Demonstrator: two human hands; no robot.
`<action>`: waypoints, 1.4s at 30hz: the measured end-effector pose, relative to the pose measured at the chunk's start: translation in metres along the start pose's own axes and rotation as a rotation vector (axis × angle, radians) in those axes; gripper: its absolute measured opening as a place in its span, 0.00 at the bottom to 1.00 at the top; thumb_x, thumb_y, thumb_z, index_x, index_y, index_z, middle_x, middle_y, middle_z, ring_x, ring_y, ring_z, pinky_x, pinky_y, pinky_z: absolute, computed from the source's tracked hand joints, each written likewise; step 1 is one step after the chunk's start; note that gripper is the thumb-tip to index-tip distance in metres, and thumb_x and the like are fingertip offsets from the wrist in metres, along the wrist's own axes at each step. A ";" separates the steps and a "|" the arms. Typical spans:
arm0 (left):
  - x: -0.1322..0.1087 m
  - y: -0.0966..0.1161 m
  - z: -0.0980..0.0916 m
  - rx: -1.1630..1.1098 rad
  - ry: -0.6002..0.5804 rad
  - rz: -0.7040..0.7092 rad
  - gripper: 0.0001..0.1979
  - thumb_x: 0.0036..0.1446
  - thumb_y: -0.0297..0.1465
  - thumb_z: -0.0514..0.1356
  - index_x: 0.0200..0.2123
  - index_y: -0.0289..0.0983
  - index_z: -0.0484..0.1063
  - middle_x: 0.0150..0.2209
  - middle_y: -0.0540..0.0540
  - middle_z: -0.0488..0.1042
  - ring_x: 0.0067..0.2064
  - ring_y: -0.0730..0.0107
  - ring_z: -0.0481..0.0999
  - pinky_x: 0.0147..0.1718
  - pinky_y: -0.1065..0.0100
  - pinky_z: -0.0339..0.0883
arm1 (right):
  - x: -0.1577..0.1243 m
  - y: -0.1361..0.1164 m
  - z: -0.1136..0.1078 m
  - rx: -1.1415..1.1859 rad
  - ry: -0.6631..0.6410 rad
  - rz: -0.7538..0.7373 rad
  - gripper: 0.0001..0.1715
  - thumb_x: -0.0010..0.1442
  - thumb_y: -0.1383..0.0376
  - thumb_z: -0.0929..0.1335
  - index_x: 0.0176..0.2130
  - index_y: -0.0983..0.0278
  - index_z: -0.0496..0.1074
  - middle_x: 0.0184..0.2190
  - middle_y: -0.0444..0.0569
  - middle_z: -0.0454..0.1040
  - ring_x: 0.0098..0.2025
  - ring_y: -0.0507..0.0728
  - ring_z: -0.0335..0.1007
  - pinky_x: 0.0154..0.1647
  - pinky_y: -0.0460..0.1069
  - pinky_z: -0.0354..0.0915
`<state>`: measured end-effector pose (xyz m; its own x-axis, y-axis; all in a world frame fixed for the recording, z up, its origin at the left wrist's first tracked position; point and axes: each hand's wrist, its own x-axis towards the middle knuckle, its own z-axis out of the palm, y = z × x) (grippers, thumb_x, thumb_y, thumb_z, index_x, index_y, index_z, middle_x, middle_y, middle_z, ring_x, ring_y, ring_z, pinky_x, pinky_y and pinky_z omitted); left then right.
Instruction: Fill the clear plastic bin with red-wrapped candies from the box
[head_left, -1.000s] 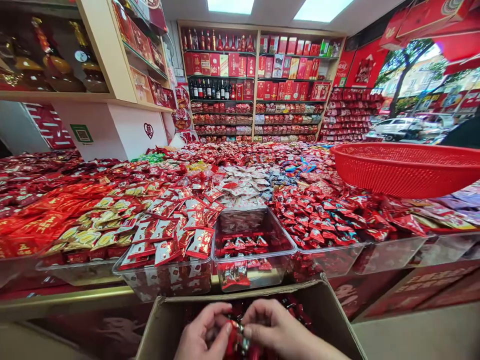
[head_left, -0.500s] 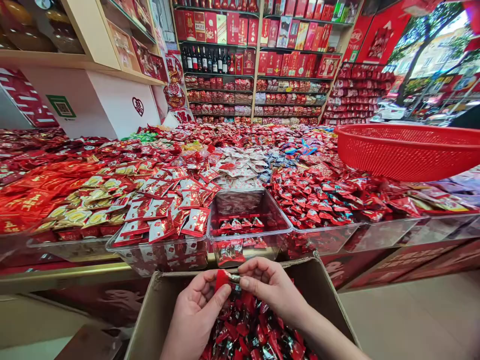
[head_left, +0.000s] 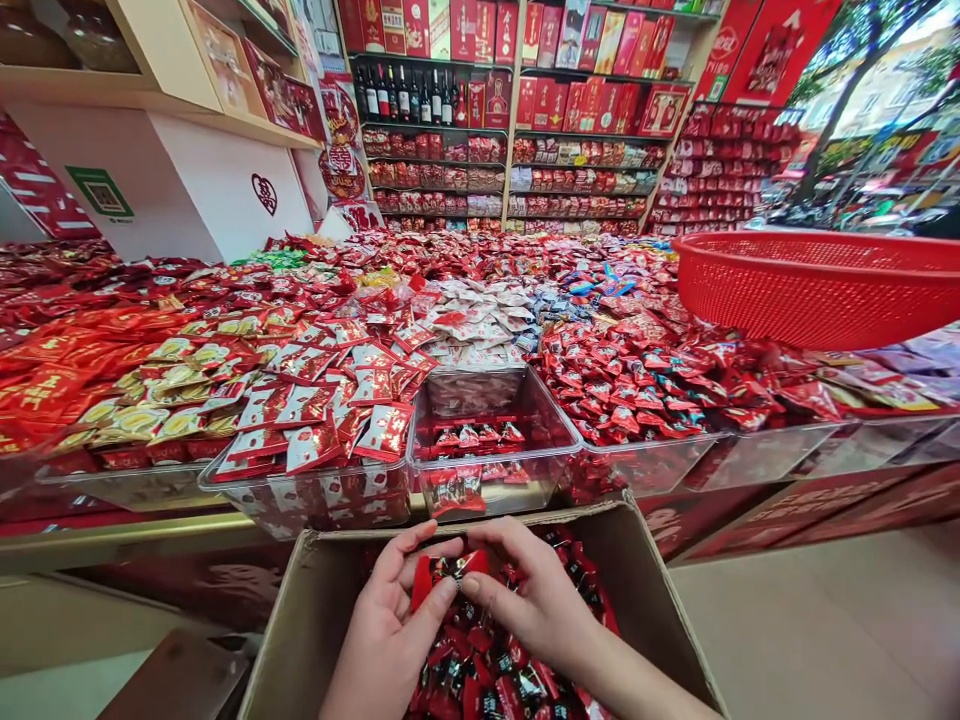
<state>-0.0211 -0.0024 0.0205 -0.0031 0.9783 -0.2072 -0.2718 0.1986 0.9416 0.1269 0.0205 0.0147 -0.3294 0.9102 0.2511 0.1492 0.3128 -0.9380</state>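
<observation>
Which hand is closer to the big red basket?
Right. The right hand, over the cardboard box, is below-left of the red basket; the left hand is farther left. Both pinch one red candy.

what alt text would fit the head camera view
The left hand and right hand pinch one red-wrapped sweet over a cardboard box of them. Beyond, a clear bin sits among heaped sweets, a red basket at right.
</observation>
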 end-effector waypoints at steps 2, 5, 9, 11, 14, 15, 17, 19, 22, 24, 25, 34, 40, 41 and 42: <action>0.000 0.001 0.000 0.022 0.007 0.011 0.24 0.42 0.30 0.62 0.45 0.40 0.59 0.41 0.45 0.73 0.41 0.65 0.72 0.40 0.67 0.66 | 0.002 0.004 0.001 0.176 -0.045 0.192 0.14 0.48 0.60 0.66 0.34 0.66 0.67 0.26 0.46 0.68 0.27 0.49 0.61 0.28 0.45 0.59; 0.000 0.001 0.002 -0.023 0.066 -0.040 0.20 0.41 0.31 0.63 0.40 0.37 0.64 0.36 0.45 0.75 0.38 0.65 0.74 0.37 0.69 0.68 | 0.002 0.006 0.002 0.394 -0.024 0.326 0.13 0.44 0.60 0.69 0.25 0.67 0.65 0.21 0.43 0.66 0.23 0.47 0.58 0.25 0.43 0.57; 0.000 0.003 0.008 -0.177 0.130 -0.092 0.18 0.39 0.30 0.64 0.37 0.36 0.67 0.33 0.46 0.77 0.38 0.64 0.74 0.35 0.70 0.69 | 0.002 0.005 0.003 0.570 0.028 0.363 0.12 0.41 0.62 0.70 0.23 0.68 0.65 0.20 0.42 0.67 0.23 0.46 0.59 0.25 0.43 0.56; 0.001 0.004 0.011 -0.236 0.149 -0.102 0.18 0.39 0.30 0.65 0.36 0.36 0.68 0.32 0.47 0.77 0.38 0.66 0.74 0.35 0.72 0.68 | 0.002 0.004 0.003 0.615 0.057 0.372 0.12 0.41 0.62 0.70 0.23 0.67 0.65 0.21 0.42 0.68 0.23 0.46 0.60 0.26 0.43 0.57; 0.001 0.001 0.011 -0.248 0.163 -0.102 0.18 0.38 0.30 0.65 0.36 0.36 0.69 0.33 0.47 0.77 0.39 0.66 0.74 0.35 0.73 0.68 | 0.003 0.004 0.003 0.629 0.043 0.378 0.13 0.40 0.62 0.71 0.25 0.67 0.66 0.21 0.43 0.69 0.24 0.47 0.62 0.27 0.44 0.59; 0.001 0.000 0.010 -0.240 0.162 -0.102 0.18 0.38 0.30 0.65 0.36 0.37 0.69 0.33 0.47 0.77 0.39 0.66 0.74 0.36 0.73 0.68 | 0.003 0.004 0.003 0.629 0.022 0.385 0.14 0.40 0.62 0.71 0.26 0.67 0.66 0.22 0.43 0.69 0.24 0.47 0.62 0.27 0.44 0.59; 0.000 -0.003 0.008 -0.224 0.156 -0.109 0.17 0.39 0.30 0.65 0.36 0.37 0.69 0.34 0.47 0.77 0.39 0.65 0.73 0.37 0.72 0.68 | 0.002 0.006 0.004 0.619 -0.025 0.399 0.16 0.39 0.61 0.71 0.27 0.67 0.65 0.21 0.43 0.68 0.23 0.47 0.62 0.27 0.44 0.59; -0.001 -0.004 0.006 -0.211 0.139 -0.120 0.17 0.39 0.31 0.64 0.37 0.37 0.69 0.34 0.47 0.77 0.40 0.65 0.73 0.38 0.71 0.68 | -0.001 0.008 0.006 0.568 -0.054 0.403 0.16 0.41 0.60 0.70 0.26 0.68 0.64 0.20 0.43 0.67 0.23 0.47 0.61 0.25 0.44 0.59; -0.004 -0.002 0.002 -0.181 0.111 -0.120 0.18 0.41 0.33 0.63 0.39 0.37 0.69 0.36 0.46 0.76 0.40 0.63 0.73 0.39 0.67 0.67 | -0.003 0.002 0.000 0.343 -0.064 0.335 0.13 0.47 0.59 0.67 0.27 0.67 0.64 0.21 0.44 0.67 0.23 0.47 0.60 0.24 0.44 0.58; -0.005 0.000 -0.004 -0.112 0.116 -0.081 0.18 0.43 0.37 0.61 0.39 0.36 0.68 0.36 0.45 0.76 0.38 0.61 0.73 0.36 0.65 0.68 | 0.004 -0.011 -0.014 0.108 -0.045 0.183 0.11 0.50 0.60 0.65 0.29 0.66 0.66 0.23 0.45 0.67 0.25 0.48 0.60 0.27 0.44 0.59; -0.004 -0.001 -0.008 -0.055 0.115 -0.060 0.18 0.44 0.38 0.60 0.39 0.36 0.69 0.35 0.45 0.76 0.37 0.61 0.74 0.35 0.65 0.68 | 0.011 -0.019 -0.024 -0.007 -0.022 0.085 0.09 0.51 0.61 0.64 0.30 0.66 0.66 0.25 0.45 0.68 0.27 0.48 0.61 0.29 0.44 0.59; 0.017 -0.053 -0.054 0.508 -0.105 -0.159 0.13 0.45 0.36 0.58 0.33 0.35 0.69 0.29 0.47 0.75 0.32 0.68 0.71 0.34 0.69 0.63 | 0.145 -0.032 -0.093 -0.861 -0.450 0.046 0.10 0.48 0.71 0.61 0.32 0.68 0.70 0.27 0.48 0.71 0.28 0.50 0.63 0.28 0.44 0.57; 0.017 -0.070 -0.063 0.633 -0.173 -0.146 0.13 0.47 0.37 0.55 0.35 0.36 0.69 0.29 0.49 0.73 0.33 0.67 0.71 0.34 0.69 0.62 | 0.166 -0.006 -0.062 -1.057 -0.980 0.193 0.16 0.42 0.72 0.64 0.34 0.68 0.72 0.28 0.48 0.72 0.24 0.51 0.60 0.24 0.45 0.54; 0.018 -0.070 -0.064 0.649 -0.178 -0.141 0.13 0.48 0.37 0.54 0.35 0.36 0.69 0.29 0.49 0.73 0.33 0.67 0.71 0.34 0.69 0.62 | 0.166 -0.005 -0.059 -1.050 -1.013 0.192 0.16 0.41 0.71 0.64 0.34 0.68 0.73 0.27 0.47 0.72 0.23 0.50 0.60 0.24 0.45 0.54; 0.018 -0.071 -0.065 0.666 -0.183 -0.135 0.13 0.48 0.37 0.54 0.36 0.35 0.68 0.29 0.48 0.73 0.33 0.67 0.70 0.35 0.69 0.62 | 0.165 -0.004 -0.056 -1.043 -1.025 0.185 0.16 0.41 0.71 0.65 0.33 0.68 0.73 0.26 0.47 0.72 0.23 0.50 0.59 0.24 0.45 0.54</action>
<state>-0.0640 -0.0023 -0.0676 0.1666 0.9252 -0.3410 0.3886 0.2563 0.8851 0.1243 0.1842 0.0737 -0.6663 0.5116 -0.5425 0.7044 0.6705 -0.2328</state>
